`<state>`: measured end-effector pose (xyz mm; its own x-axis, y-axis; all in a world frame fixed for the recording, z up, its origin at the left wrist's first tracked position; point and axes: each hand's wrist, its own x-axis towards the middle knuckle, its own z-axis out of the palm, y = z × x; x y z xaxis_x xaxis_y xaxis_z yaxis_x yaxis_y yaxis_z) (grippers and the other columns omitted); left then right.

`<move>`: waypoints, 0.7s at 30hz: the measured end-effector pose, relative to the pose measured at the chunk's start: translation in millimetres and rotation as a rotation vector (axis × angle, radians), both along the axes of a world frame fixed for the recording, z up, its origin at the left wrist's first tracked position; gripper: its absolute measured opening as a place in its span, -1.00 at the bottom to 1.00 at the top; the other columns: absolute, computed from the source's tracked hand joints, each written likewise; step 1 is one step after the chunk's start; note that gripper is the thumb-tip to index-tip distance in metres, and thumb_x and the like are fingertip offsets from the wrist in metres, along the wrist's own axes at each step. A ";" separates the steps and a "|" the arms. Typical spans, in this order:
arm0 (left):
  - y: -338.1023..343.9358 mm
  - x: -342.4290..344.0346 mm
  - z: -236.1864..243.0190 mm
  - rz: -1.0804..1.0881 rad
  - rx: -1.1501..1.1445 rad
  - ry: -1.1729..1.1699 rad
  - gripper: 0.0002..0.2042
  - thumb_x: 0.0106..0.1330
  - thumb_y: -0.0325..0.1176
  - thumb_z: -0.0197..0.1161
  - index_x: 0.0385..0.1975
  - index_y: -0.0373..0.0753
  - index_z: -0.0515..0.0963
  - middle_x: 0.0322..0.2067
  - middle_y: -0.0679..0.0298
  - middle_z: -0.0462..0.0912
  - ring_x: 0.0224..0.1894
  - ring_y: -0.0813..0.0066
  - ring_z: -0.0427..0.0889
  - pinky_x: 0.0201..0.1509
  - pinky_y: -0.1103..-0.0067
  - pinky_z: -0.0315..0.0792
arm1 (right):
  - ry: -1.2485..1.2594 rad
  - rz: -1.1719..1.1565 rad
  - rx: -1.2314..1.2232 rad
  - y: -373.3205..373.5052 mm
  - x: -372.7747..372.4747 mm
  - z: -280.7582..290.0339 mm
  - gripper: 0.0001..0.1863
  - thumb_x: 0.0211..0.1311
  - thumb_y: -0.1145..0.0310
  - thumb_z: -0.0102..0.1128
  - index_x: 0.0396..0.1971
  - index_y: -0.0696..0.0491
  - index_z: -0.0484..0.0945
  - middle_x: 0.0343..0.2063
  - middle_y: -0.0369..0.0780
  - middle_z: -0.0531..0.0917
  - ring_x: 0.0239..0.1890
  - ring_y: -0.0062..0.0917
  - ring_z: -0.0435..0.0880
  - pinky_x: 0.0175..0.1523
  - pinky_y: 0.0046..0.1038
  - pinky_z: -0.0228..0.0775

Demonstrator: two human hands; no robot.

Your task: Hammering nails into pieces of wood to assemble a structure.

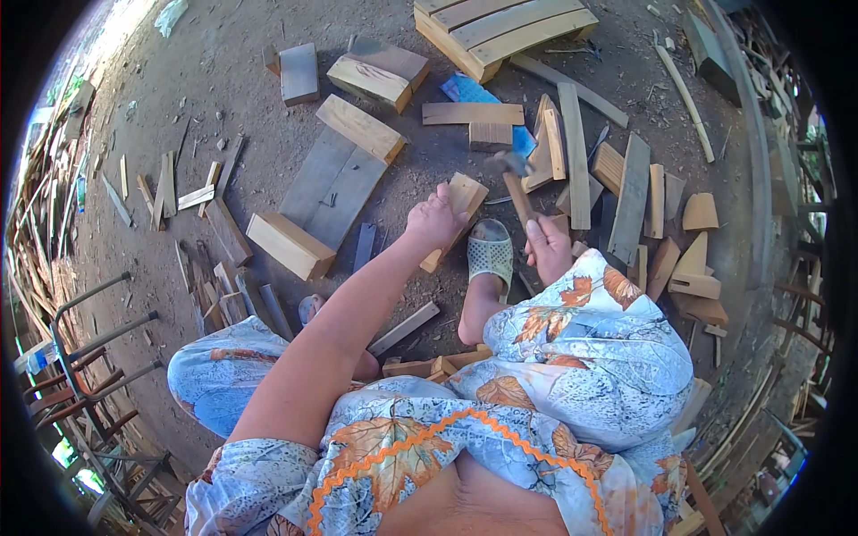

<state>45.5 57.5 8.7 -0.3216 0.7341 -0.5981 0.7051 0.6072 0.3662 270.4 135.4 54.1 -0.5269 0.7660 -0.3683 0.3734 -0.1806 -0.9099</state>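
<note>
My left hand (pixel 437 218) is closed on a narrow wooden block (pixel 468 193) that stands slanted on the dirt; whether a nail is also between its fingers is too small to tell. In my right hand (pixel 549 248) is a hammer (pixel 518 197), gripped by its wooden handle, with the slightly blurred metal head up and to the right of the block. Between the two hands sits my foot in a pale green perforated clog (pixel 491 254). To the left lies a grey board assembly (pixel 332 185) with lighter wooden blocks at its ends and a few dark nails on top.
A slatted wooden piece (pixel 500 31) lies at the far side, with a blue sheet (pixel 483 96) near it. Loose planks and offcuts (pixel 633 196) crowd the right. Thin wood scraps (pixel 167 186) are on the left, near a metal-framed chair (pixel 85 357).
</note>
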 end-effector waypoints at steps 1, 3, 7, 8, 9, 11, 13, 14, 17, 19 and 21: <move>2.2 -3.3 0.1 0.005 0.005 -0.027 -0.36 0.25 0.07 0.18 0.12 -0.30 0.18 0.03 -0.11 0.51 0.04 -0.04 0.57 0.13 0.28 0.43 | -0.081 0.027 -0.045 -3.7 1.7 -4.5 -0.65 0.45 0.15 -0.03 -0.04 0.09 0.56 -0.69 -0.41 0.42 -0.70 -0.79 0.34 -0.58 -0.68 0.19; 2.0 -7.9 1.0 0.010 0.004 -0.048 -0.34 0.23 0.06 0.21 0.11 -0.33 0.19 -0.01 -0.11 0.53 -0.01 -0.02 0.60 0.10 0.29 0.46 | -0.263 0.042 -0.103 -12.6 4.4 -15.4 -0.67 0.43 0.13 -0.01 -0.14 0.08 0.58 -0.71 -0.40 0.42 -0.72 -0.79 0.34 -0.61 -0.65 0.18; -8.4 -3.5 3.8 0.017 0.064 -0.025 -0.33 0.19 0.03 0.26 0.12 -0.31 0.20 -0.01 -0.10 0.53 0.00 0.00 0.59 0.10 0.28 0.46 | -0.352 0.054 -0.169 -20.1 12.4 -21.7 -0.66 0.41 0.10 0.02 -0.14 0.08 0.58 -0.70 -0.40 0.42 -0.71 -0.78 0.34 -0.60 -0.65 0.18; -12.2 -1.0 5.1 0.053 0.063 -0.014 -0.31 0.17 0.02 0.29 0.14 -0.30 0.19 0.00 -0.09 0.52 0.03 -0.01 0.57 0.10 0.28 0.45 | -0.299 0.053 -0.139 -19.1 14.9 -17.9 -0.66 0.41 0.10 0.02 -0.14 0.08 0.58 -0.70 -0.40 0.42 -0.71 -0.78 0.34 -0.60 -0.65 0.18; -19.2 1.5 7.1 0.048 0.061 -0.016 -0.31 0.17 0.02 0.29 0.14 -0.30 0.19 0.00 -0.09 0.52 0.03 -0.01 0.57 0.10 0.28 0.45 | -0.254 0.050 -0.121 -17.3 17.1 -12.4 -0.65 0.41 0.10 0.02 -0.10 0.07 0.57 -0.68 -0.40 0.43 -0.69 -0.79 0.35 -0.58 -0.66 0.18; -35.0 8.4 11.1 0.160 0.164 0.042 -0.33 0.17 0.00 0.28 0.15 -0.28 0.20 0.04 -0.10 0.47 0.09 0.00 0.52 0.12 0.27 0.42 | -0.160 0.087 -0.025 -14.5 20.3 -0.3 -0.62 0.43 0.08 -0.01 -0.02 0.05 0.53 -0.62 -0.38 0.46 -0.64 -0.79 0.38 -0.53 -0.67 0.21; -49.6 15.1 13.4 0.157 0.139 0.044 -0.33 0.16 -0.02 0.30 0.15 -0.28 0.21 0.03 -0.09 0.47 0.10 0.01 0.51 0.12 0.26 0.42 | -0.140 0.076 0.043 -15.1 22.8 7.7 -0.63 0.43 0.07 -0.02 -0.04 0.05 0.53 -0.61 -0.40 0.45 -0.63 -0.80 0.37 -0.52 -0.67 0.22; -54.5 16.3 12.8 0.151 0.091 0.071 -0.33 0.14 -0.04 0.32 0.14 -0.28 0.22 0.02 -0.08 0.46 0.10 0.01 0.50 0.11 0.25 0.42 | -0.065 0.091 0.114 -16.5 22.5 8.3 -0.63 0.44 0.07 -0.03 -0.06 0.05 0.53 -0.61 -0.41 0.45 -0.62 -0.81 0.36 -0.51 -0.67 0.22; -57.4 20.6 4.1 0.189 0.183 0.088 -0.30 0.12 -0.04 0.35 0.17 -0.28 0.22 -0.03 -0.02 0.47 0.06 -0.04 0.51 0.11 0.24 0.42 | -0.228 0.206 0.284 -21.9 18.0 -2.8 -0.66 0.39 0.08 0.02 -0.18 0.08 0.51 -0.60 -0.14 0.56 -0.56 -0.32 0.57 -0.46 -0.35 0.35; -55.8 20.6 -2.8 0.191 0.209 0.045 -0.32 0.11 -0.03 0.34 0.14 -0.29 0.26 -0.06 -0.03 0.49 0.03 -0.06 0.53 0.10 0.22 0.42 | -0.453 0.311 0.289 -21.9 17.2 -13.6 -0.67 0.34 0.09 0.06 -0.24 0.10 0.49 -0.49 0.10 0.58 -0.30 0.08 0.56 -0.34 -0.05 0.35; -59.7 14.1 -5.5 0.191 0.209 0.013 -0.34 0.11 -0.01 0.34 0.11 -0.30 0.31 -0.08 -0.05 0.51 -0.01 -0.08 0.55 0.10 0.21 0.42 | -0.395 0.302 0.318 -19.8 17.4 -20.8 -0.66 0.35 0.09 0.05 -0.24 0.10 0.49 -0.50 0.09 0.58 -0.32 0.07 0.57 -0.34 -0.06 0.35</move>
